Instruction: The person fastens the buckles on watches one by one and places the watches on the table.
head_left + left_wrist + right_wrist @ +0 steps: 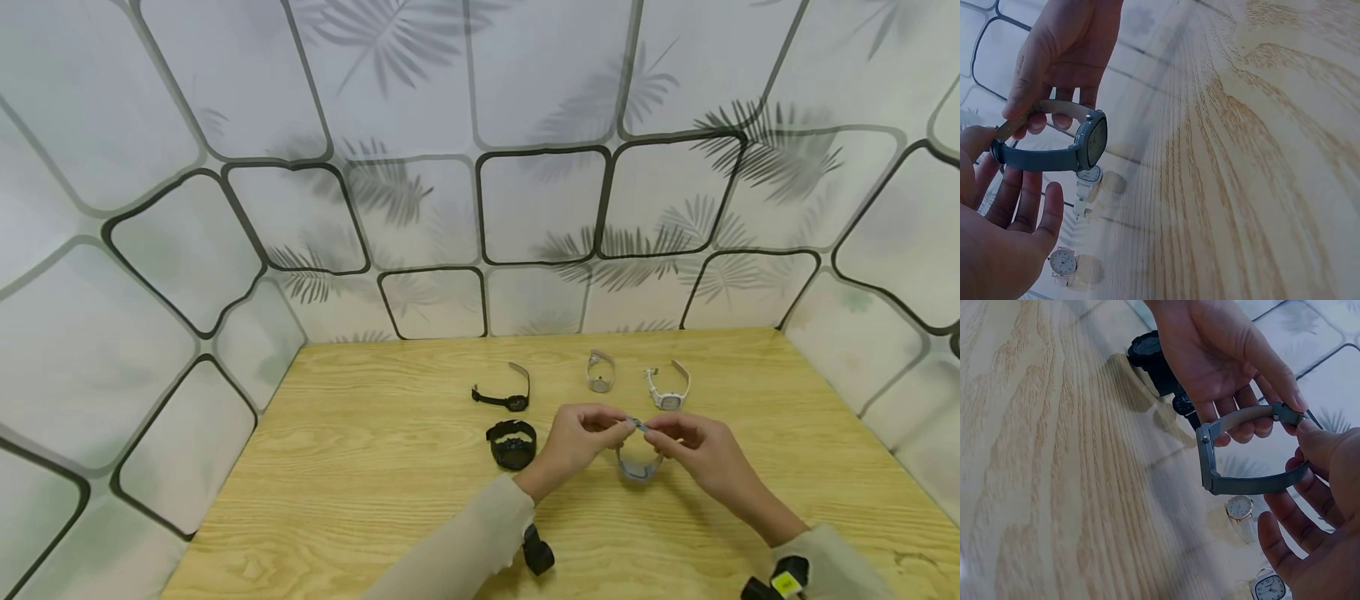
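A blue-grey wristwatch (637, 472) hangs face-down-table side in a loop between my two hands, above the wooden table. My left hand (581, 435) pinches one end of its strap with thumb and fingers. The other strap end is pinched by my right hand (701, 450), so the fingertips of both hands nearly meet at the buckle. In the left wrist view the watch case (1093, 142) is seen at an angle. From the right wrist, the strap (1254, 484) shows a brownish inner side and a buckle (1286, 414) at the fingertips. Fingers partly hide the strap ends.
Beyond my hands lie a white watch (671, 401) and a pale pinkish watch (600, 384). Left of them are a slim black watch (517, 403) and a bulky black watch (513, 452). A patterned backdrop (540, 300) borders the table (360, 492) behind and at the sides.
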{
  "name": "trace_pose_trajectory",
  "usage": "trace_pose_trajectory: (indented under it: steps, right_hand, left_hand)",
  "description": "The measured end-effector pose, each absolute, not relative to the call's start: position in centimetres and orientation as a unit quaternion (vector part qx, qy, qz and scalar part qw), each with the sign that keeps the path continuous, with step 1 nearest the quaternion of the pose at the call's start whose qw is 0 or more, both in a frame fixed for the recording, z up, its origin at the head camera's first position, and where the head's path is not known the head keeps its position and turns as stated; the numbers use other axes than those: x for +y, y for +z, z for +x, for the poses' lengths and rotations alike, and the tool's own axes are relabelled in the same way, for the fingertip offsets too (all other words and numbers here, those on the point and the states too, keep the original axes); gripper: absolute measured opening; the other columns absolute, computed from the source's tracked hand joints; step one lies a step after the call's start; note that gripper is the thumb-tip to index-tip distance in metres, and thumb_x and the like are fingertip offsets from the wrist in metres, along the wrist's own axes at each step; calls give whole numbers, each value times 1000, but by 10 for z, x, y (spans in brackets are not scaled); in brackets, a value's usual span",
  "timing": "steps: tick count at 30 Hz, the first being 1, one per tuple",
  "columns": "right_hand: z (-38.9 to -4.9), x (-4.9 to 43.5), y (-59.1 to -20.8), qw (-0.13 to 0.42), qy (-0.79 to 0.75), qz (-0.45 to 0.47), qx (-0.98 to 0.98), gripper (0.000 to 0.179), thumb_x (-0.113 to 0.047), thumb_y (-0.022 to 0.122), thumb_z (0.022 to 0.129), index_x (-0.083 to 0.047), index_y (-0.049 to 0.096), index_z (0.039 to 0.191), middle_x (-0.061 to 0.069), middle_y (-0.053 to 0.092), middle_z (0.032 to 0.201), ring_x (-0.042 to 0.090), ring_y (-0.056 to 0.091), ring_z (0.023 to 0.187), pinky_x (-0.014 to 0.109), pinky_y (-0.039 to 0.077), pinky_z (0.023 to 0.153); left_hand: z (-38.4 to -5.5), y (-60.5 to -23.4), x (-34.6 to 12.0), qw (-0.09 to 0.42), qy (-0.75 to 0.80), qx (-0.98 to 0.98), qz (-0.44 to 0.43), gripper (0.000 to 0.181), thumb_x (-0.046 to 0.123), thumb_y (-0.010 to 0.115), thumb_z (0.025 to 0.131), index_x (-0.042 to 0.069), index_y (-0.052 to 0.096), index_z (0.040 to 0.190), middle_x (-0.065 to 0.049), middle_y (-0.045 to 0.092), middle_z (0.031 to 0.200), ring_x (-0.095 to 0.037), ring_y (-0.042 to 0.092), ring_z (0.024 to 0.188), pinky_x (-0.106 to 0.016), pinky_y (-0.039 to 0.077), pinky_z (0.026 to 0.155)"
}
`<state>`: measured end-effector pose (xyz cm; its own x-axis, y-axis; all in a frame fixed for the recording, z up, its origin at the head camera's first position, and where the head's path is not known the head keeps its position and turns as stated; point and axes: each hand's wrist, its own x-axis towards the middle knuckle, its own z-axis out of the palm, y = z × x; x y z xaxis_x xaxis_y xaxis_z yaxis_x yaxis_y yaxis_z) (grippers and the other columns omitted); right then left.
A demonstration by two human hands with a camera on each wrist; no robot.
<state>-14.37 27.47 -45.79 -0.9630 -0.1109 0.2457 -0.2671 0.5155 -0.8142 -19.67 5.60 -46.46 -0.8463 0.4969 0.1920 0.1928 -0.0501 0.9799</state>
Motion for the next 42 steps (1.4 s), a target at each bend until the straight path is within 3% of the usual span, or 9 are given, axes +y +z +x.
trace_pose_trajectory:
  steps: [14, 30, 37, 42]
  right_hand:
    - [-143, 272, -462, 97, 479, 103, -866, 18, -23, 68, 102, -11, 75, 113, 13, 75, 105, 13, 70, 82, 34, 61, 71]
    - [-141, 269, -465, 88, 504, 92, -854, 20, -24, 67, 102, -10, 75, 114, 13, 75, 100, 15, 70, 83, 33, 60, 71]
    - [-140, 270, -466, 80, 513, 77, -851, 25, -27, 67, 103, -7, 74, 117, 14, 75, 100, 14, 69, 84, 33, 59, 71]
    - [-139, 269, -466, 77, 520, 69, -848, 26, -27, 67, 103, -6, 73, 117, 14, 75, 98, 15, 70, 84, 33, 59, 71]
  left_hand:
    - [-197, -466, 54, 122, 675, 679, 262, 18, 21, 75, 97, 10, 80, 110, -7, 77, 96, -14, 71, 81, -56, 58, 82]
    - [-199, -472, 56, 128, 688, 667, 257, 15, 21, 77, 95, 13, 81, 107, 7, 77, 98, -5, 71, 84, -46, 61, 83]
    - [-198, -472, 55, 119, 694, 665, 251, 17, 20, 77, 95, 12, 81, 109, 2, 78, 99, -6, 70, 84, -34, 61, 79]
    - [-198, -471, 55, 115, 696, 664, 248, 17, 20, 78, 95, 10, 81, 109, -2, 77, 99, -6, 69, 82, -38, 61, 79]
